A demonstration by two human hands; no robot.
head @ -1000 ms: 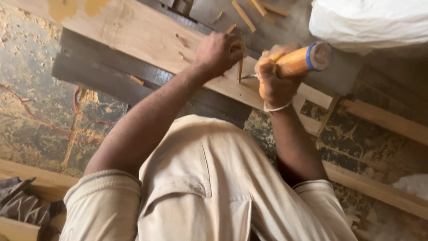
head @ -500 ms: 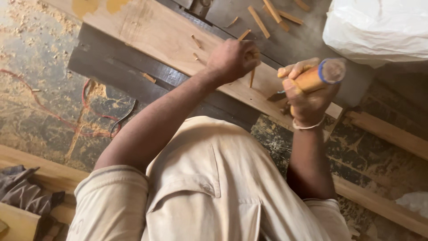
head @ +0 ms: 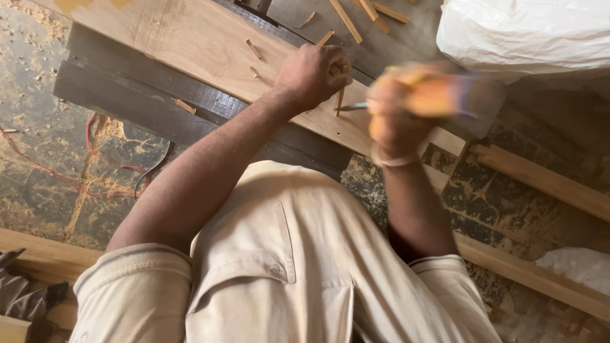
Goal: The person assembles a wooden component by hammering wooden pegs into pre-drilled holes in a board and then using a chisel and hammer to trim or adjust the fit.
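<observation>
The left hand reaches out on a nearly straight arm, its grip closed round a thin wooden peg that stands about upright, long axis running toward and away from the camera, tip on the plank. Just right of it, the right hand is raised on a bent arm and blurred, its grip wrapped round a yellow-handled tool lying roughly level, its metal tip pointing left at the peg. The plank lies on a dark bench strewn with wood slivers, over a worn floor. A white bag sits beyond the right grip.
</observation>
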